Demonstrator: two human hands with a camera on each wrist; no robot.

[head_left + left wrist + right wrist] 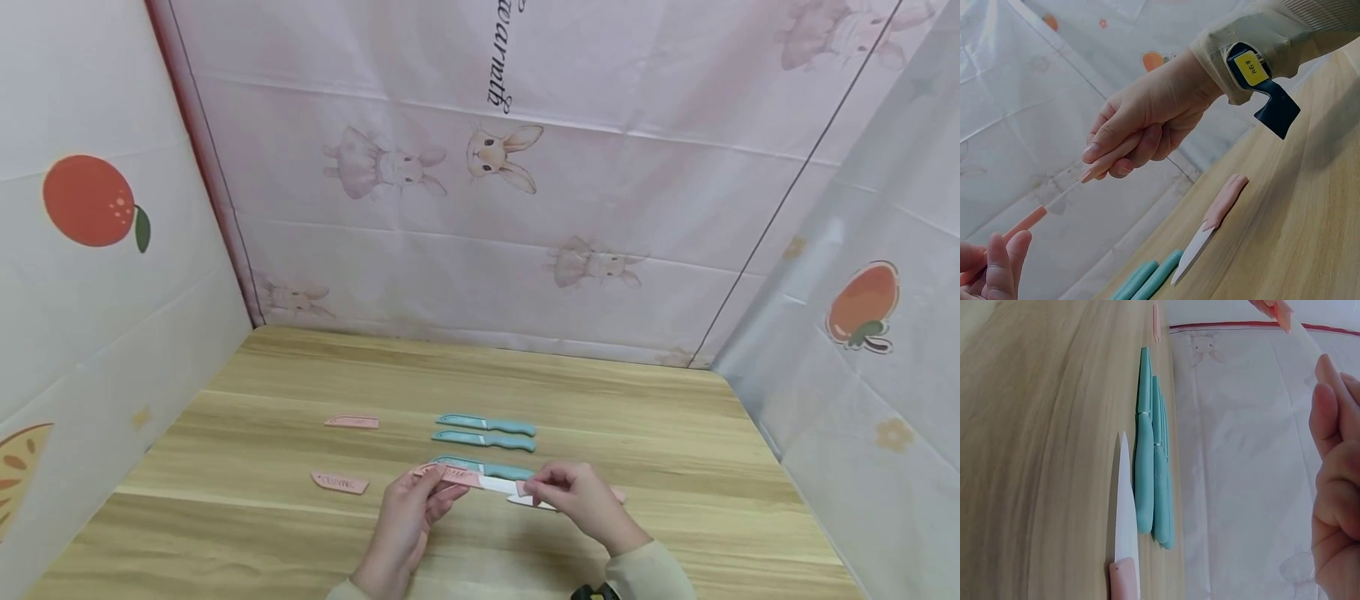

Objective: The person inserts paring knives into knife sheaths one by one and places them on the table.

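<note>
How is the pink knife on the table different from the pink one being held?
The held knife is up off the table, while the loose knife lies on it.
The held knife's blade is partly inside a pink cover, but the loose knife's blade is bare.
Both have white blades and pink handles.

Left fingers (999, 269) and right fingers (1115, 134) both curl, pinching.
</note>
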